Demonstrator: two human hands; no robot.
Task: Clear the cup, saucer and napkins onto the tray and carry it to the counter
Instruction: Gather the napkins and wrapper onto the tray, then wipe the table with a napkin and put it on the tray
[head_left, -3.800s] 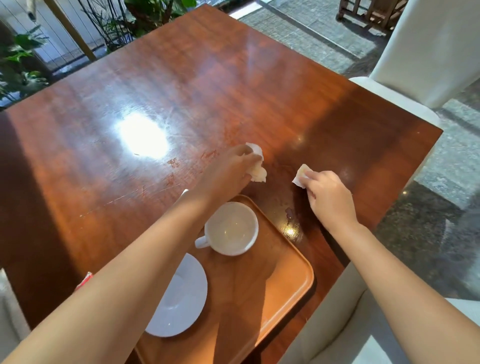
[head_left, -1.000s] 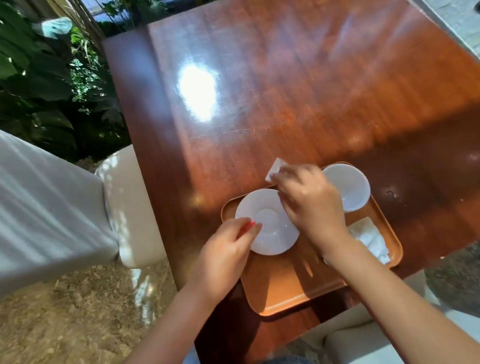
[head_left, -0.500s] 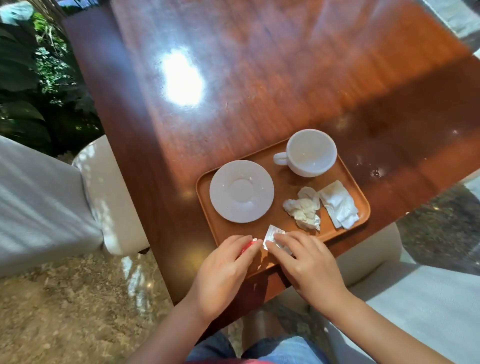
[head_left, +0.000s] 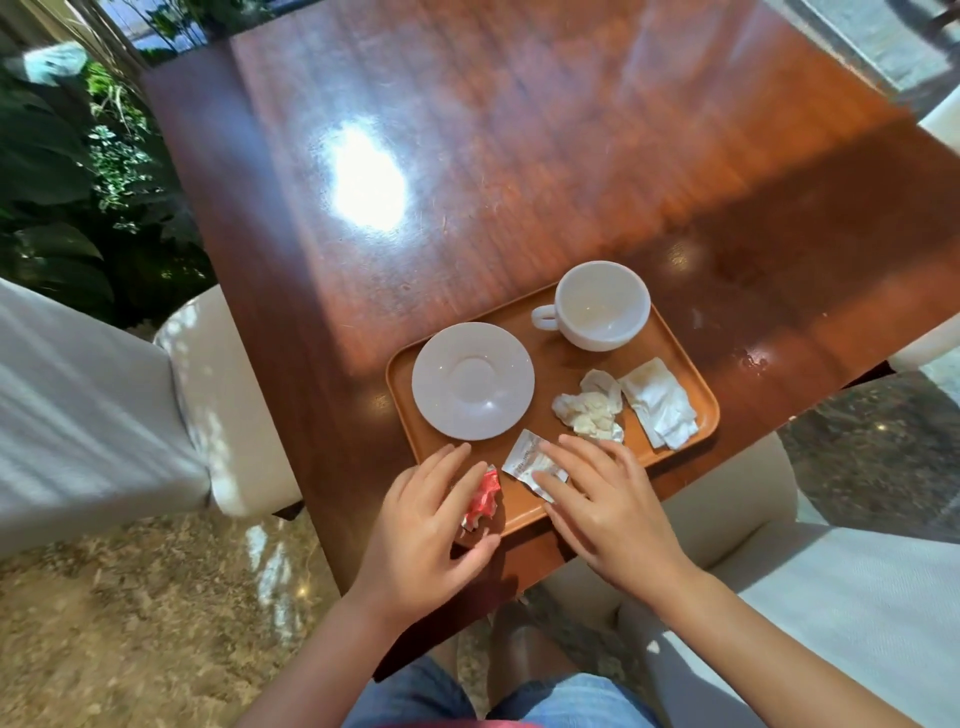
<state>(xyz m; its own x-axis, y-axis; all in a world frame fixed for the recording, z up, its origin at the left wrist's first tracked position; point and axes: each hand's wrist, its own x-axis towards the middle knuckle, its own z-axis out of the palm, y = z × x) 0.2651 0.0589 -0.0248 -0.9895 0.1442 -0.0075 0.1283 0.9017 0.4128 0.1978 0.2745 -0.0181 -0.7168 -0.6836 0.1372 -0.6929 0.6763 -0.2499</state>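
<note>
An orange tray (head_left: 561, 364) lies at the near corner of the wooden table (head_left: 519, 156). On it stand an empty white cup (head_left: 602, 306) and a white saucer (head_left: 472, 379). A crumpled napkin (head_left: 592, 410) and a flat folded napkin (head_left: 657, 402) lie beside them. At the tray's near edge rest a white sachet (head_left: 532, 462) and a crumpled red wrapper (head_left: 480, 499). My left hand (head_left: 426, 530) hovers with fingers spread beside the red wrapper. My right hand (head_left: 602, 504) is spread over the white sachet's near end, holding nothing.
White upholstered chairs stand at the left (head_left: 104, 415) and at the lower right (head_left: 779, 597). Green plants (head_left: 62, 182) fill the far left. The floor (head_left: 130, 623) is speckled stone. My jeans-clad legs (head_left: 467, 701) show at the bottom.
Both hands have let go of the wrapper and the sachet at the tray's near edge and their fingers have spread. Earlier, the napkins went from the table onto the tray.
</note>
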